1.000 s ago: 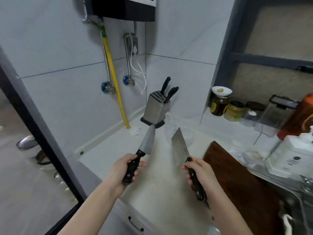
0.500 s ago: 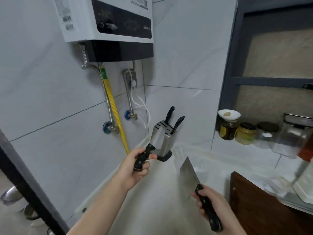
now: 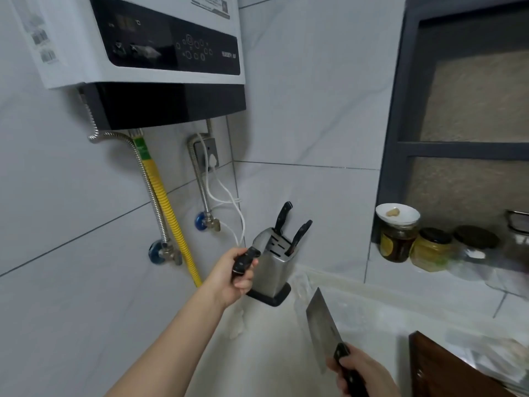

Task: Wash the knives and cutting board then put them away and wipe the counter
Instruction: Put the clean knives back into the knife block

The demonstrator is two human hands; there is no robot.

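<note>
At bench corner | left hand (image 3: pixel 235 273) grips knife (image 3: pixel 245 260) handle at knife block (image 3: pixel 271 267) | right hand (image 3: pixel 361 373) grips cleaver (image 3: pixel 323 330), waiting nearby | advice: align blade with slot, slide slowly

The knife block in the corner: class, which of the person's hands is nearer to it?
Left. The left hand, gripping a knife handle, is right beside the knife block. The right hand holds the cleaver lower, nearer the camera.
</note>
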